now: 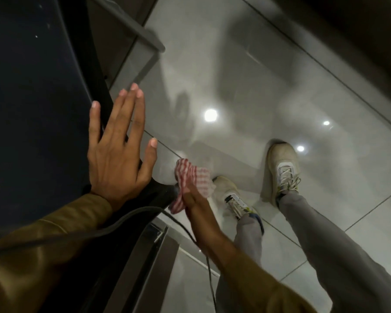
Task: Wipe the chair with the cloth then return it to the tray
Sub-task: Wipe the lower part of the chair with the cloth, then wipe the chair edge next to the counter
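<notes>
A dark blue chair (32,98) with a black frame fills the left side of the view. My left hand (117,150) hovers flat with fingers spread over the chair's black edge, holding nothing. Lower down, my right hand (195,199) presses a red-and-white checked cloth (193,179) against the rounded black corner of the chair. The palm side of the right hand is hidden. No tray is in view.
Glossy grey floor tiles (246,86) spread to the right, with ceiling lights reflected in them. My two feet in pale sneakers (282,168) stand just right of the chair. A grey metal frame (145,35) crosses the top, and a dark cable (190,236) hangs below my arm.
</notes>
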A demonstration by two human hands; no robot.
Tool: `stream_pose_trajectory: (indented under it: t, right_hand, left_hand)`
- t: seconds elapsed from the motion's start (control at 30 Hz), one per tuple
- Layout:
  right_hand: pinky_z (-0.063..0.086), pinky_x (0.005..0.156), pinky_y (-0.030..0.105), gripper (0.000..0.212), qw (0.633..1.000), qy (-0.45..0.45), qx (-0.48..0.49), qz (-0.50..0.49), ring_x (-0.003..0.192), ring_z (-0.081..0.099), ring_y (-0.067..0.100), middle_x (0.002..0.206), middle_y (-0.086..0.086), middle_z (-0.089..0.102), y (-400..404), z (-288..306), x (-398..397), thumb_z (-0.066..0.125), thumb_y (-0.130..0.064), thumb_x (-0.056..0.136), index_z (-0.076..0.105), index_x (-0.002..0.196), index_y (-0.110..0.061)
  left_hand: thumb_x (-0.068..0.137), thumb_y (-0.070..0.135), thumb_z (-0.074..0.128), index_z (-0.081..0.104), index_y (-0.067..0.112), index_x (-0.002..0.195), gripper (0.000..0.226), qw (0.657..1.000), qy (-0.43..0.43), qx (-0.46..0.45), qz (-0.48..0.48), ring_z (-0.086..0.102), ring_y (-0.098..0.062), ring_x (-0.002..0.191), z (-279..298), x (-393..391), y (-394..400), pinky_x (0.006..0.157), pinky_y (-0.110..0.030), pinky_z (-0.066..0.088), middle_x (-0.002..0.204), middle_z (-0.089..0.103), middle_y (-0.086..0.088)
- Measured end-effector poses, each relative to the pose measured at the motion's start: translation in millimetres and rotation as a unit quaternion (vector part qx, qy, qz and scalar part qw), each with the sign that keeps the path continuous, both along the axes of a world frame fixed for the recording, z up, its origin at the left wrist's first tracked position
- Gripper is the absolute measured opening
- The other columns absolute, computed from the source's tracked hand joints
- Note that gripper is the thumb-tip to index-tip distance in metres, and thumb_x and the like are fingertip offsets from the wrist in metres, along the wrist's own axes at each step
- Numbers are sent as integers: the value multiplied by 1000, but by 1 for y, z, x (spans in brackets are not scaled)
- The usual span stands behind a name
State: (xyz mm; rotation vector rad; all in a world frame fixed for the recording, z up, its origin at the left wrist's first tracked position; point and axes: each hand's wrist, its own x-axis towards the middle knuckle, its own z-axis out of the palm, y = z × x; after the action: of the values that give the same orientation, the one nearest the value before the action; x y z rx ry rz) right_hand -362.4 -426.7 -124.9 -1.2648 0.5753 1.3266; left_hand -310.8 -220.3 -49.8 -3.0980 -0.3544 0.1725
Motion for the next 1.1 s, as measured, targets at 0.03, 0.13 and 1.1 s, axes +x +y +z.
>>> stream_pose_trajectory:
  t: [0.03,0.13,1.1]
  right_hand:
    - [42,119,29,39,1000,-1,7,6,141,56,0,144,-27,66,1,10,-7,43,-48,109,57,145,-53]
    - [48,112,15,44,999,-29,7,18,140,57,2,152,-13,63,-1,5,-14,42,-40,114,52,156,-34]
    - [61,84,31,24,996,6,-69,51,88,76,28,101,32,77,-17,54,53,53,-12,109,76,108,-8]
  left_hand:
    - [111,43,31,19,6,172,73,1000,0,-1,0,19,-23,169,0,0,0,139,-45,-6,181,21,-12]
    - [111,43,31,19,6,172,73,1000,-5,-6,-2,19,-24,169,-2,0,0,138,-44,-7,181,23,-12]
    - [105,54,43,24,8,172,83,994,82,-74,-9,20,-23,169,25,11,17,133,-50,22,182,18,-9]
